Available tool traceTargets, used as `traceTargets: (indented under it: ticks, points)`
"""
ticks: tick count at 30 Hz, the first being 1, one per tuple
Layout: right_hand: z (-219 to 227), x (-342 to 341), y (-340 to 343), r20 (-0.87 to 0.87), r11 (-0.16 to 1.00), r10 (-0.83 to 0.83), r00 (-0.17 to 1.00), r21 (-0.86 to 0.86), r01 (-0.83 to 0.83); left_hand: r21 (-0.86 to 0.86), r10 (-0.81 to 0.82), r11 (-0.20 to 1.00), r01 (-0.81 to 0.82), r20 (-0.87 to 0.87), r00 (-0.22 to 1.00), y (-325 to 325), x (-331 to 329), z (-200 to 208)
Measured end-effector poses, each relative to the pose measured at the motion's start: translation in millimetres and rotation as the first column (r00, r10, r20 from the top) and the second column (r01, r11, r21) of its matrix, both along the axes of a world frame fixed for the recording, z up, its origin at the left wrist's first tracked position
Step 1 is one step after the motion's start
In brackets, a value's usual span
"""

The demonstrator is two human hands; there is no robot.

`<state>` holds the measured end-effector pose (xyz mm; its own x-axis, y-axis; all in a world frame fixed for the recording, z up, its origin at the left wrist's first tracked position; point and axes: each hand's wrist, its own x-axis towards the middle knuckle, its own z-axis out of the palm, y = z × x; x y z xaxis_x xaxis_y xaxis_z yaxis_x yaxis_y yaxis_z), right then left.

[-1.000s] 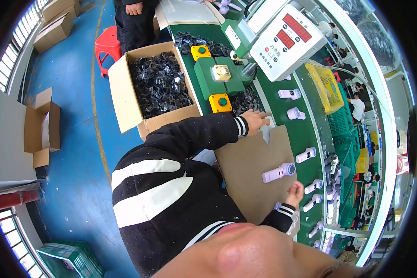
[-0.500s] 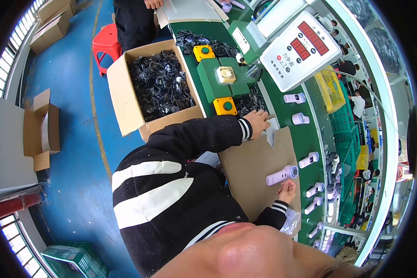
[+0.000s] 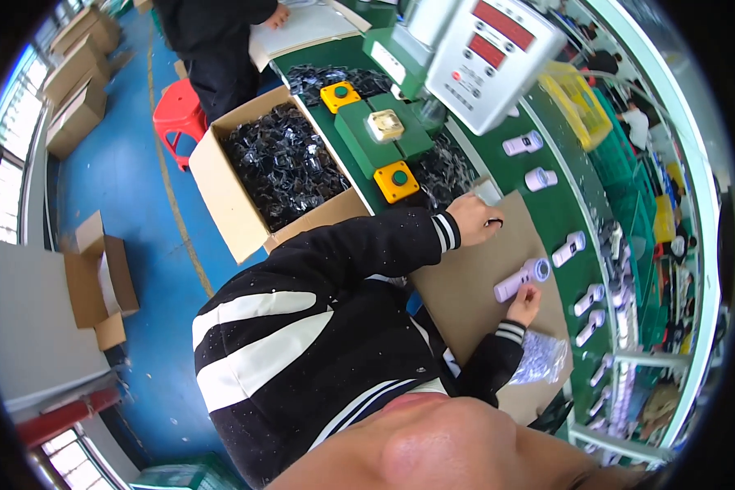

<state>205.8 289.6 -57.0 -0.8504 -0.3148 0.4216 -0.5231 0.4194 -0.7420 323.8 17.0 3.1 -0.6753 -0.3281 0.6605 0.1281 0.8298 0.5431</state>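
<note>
A light purple handheld device (image 3: 521,280) with a round head lies on the brown cardboard sheet (image 3: 465,282) in front of me. My left hand (image 3: 474,220) is above the sheet's far-left part, fingers closed on a small black plastic piece (image 3: 494,221). My right hand (image 3: 524,304) is right beside the device's near side, its fingertips drawn together. Whether those fingers touch the device or pinch something small cannot be made out. Next to my right sleeve lies a clear plastic bag (image 3: 541,358) of small purple parts.
Left of me stands an open carton (image 3: 286,159) full of black plastic pieces. Beyond my left hand is a green press fixture (image 3: 384,131) with yellow button boxes (image 3: 396,180) and a counter display (image 3: 494,61). More purple devices (image 3: 569,248) line the green belt. Another person (image 3: 212,49) stands farther left.
My left hand has drawn back from the black pieces by the fixture onto the cardboard, now with a black piece. My right hand has moved closer to the device's handle. The view has shifted.
</note>
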Motion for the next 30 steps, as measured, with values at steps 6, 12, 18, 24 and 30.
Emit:
traceTargets:
  ticks: [6,12,18,24,30]
  points:
    - [-10,-17,-16,-0.166,0.993,-0.052,0.985,0.093,0.068,0.316,-0.262,0.929,0.192,0.199,0.944,35,26,-20]
    - [-49,-78,-20,-0.179,0.986,-0.039,0.983,0.156,0.067,0.474,-0.384,0.833,0.284,0.125,0.915,64,18,-25]
    - [-57,-88,-74,-0.200,0.996,-0.001,0.980,0.091,0.019,0.672,-0.289,0.663,0.329,-0.176,0.941,60,-57,-47]
    - [0,-45,-96,0.040,0.997,0.062,0.997,-0.041,-0.061,0.736,-0.193,0.558,0.382,-0.333,0.923,77,-149,-26]
    - [16,-29,-89,0.163,0.996,0.058,0.985,-0.070,-0.047,0.502,-0.273,0.779,0.375,-0.267,0.924,78,-135,-18]
